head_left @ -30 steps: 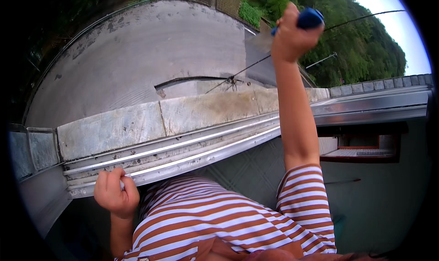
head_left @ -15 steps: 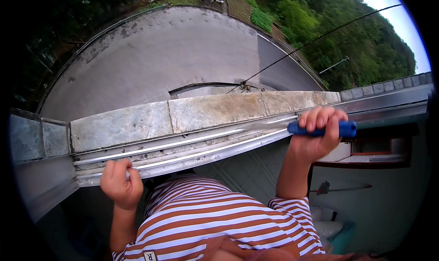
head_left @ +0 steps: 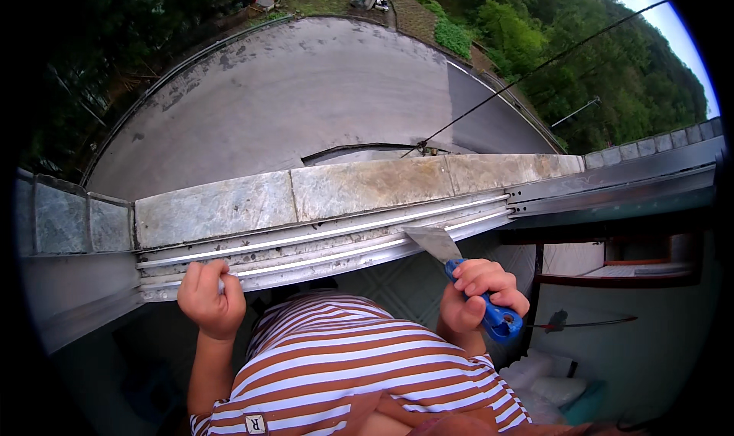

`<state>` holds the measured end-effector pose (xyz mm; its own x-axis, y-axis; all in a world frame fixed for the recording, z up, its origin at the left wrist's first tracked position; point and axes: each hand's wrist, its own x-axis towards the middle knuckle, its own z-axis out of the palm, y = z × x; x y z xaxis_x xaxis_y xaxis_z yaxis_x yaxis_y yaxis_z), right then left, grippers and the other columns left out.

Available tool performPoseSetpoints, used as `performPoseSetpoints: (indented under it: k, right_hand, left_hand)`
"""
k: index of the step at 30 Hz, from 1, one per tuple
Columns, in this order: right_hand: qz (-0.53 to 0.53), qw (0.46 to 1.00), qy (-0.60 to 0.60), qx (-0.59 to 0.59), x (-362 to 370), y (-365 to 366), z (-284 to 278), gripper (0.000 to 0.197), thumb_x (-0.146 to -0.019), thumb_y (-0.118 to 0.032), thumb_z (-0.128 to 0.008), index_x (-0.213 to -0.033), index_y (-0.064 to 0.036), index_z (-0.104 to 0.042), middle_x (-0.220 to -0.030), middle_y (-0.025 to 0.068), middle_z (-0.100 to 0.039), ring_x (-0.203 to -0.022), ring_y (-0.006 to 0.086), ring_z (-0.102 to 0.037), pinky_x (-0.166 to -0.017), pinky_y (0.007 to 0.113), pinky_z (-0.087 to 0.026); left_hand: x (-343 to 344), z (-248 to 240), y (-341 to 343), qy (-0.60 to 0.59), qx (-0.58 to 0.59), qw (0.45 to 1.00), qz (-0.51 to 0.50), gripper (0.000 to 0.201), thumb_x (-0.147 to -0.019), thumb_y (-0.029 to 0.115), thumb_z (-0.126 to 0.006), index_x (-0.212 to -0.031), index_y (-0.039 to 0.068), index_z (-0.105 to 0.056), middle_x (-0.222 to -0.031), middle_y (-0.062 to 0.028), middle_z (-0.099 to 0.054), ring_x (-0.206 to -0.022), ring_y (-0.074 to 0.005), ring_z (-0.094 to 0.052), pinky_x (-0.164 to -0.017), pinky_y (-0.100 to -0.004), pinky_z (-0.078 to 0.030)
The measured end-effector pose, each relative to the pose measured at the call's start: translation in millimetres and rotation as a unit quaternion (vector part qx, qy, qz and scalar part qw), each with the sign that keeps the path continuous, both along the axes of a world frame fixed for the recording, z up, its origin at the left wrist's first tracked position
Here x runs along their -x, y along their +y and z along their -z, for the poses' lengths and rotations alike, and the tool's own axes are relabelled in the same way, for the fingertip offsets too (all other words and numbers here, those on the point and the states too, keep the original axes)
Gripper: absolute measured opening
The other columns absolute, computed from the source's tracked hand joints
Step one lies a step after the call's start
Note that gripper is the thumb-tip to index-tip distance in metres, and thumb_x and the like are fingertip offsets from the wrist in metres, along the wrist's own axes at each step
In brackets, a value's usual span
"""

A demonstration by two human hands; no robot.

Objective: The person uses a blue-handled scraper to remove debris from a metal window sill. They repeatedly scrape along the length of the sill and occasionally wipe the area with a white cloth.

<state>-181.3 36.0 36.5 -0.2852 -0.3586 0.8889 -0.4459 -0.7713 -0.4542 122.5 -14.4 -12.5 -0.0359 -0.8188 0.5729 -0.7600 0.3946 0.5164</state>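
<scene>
Within the right hand (head_left: 483,280) runs the scraper handle (head_left: 502,322) — its middle hidden.

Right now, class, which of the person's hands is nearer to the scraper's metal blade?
Right. The right hand grips the blue handle, just below and right of the metal blade. The left hand is well to the blade's left, by the window track.
</scene>
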Motion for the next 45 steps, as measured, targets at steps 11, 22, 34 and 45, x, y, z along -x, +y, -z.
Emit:
performPoseSetpoints:
  k: [11, 22, 34, 45]
  right_hand:
    - [0.0, 0.998, 0.066, 0.025, 15, 5, 24, 0.032, -0.088, -0.012, -0.067, -0.101, -0.0081, -0.037, -0.077, 0.0096, -0.055, -0.058, 0.0202, -0.057, -0.056, 0.036, -0.054]
    - [-0.06, 0.995, 0.0, 0.079, -5, -3, 30, 0.031, -0.087, -0.016, -0.07, -0.095, -0.0059, -0.041, -0.071, 0.0103, -0.056, -0.054, 0.0195, -0.055, -0.048, 0.033, -0.05]
    - [-0.122, 0.988, 0.031, 0.093, -9, -4, 35, 0.037, -0.086, -0.019, -0.072, -0.099, -0.0072, -0.04, -0.076, 0.0092, -0.057, -0.057, 0.0198, -0.059, -0.051, 0.034, -0.052]
    - [-0.146, 0.982, 0.042, 0.115, -10, -7, 41, 0.043, -0.083, -0.02, -0.075, -0.102, -0.0071, -0.039, -0.08, 0.0104, -0.057, -0.058, 0.021, -0.058, -0.049, 0.034, -0.052]
  left_hand:
    - [3, -3, -1, -0.019, -0.003, 1.0, -0.001, 0.012, -0.067, -0.005, -0.056, -0.074, 0.003, -0.06, -0.064, -0.0114, -0.049, -0.052, -0.0299, -0.047, -0.048, -0.0378, -0.036]
    - [3, -5, 1, -0.025, -0.028, 0.999, 0.005, 0.012, -0.07, -0.009, -0.051, -0.074, 0.0, -0.057, -0.068, -0.0112, -0.05, -0.059, -0.0255, -0.05, -0.055, -0.0323, -0.04]
    - [5, -5, 2, -0.034, -0.023, 0.999, -0.009, 0.012, -0.07, -0.009, -0.052, -0.074, 0.001, -0.057, -0.067, -0.0107, -0.051, -0.06, -0.0253, -0.051, -0.055, -0.0321, -0.04]
    - [6, -5, -1, -0.035, -0.018, 0.999, -0.009, 0.011, -0.068, -0.006, -0.054, -0.073, 0.003, -0.059, -0.065, -0.0113, -0.05, -0.055, -0.0281, -0.051, -0.051, -0.0348, -0.039]
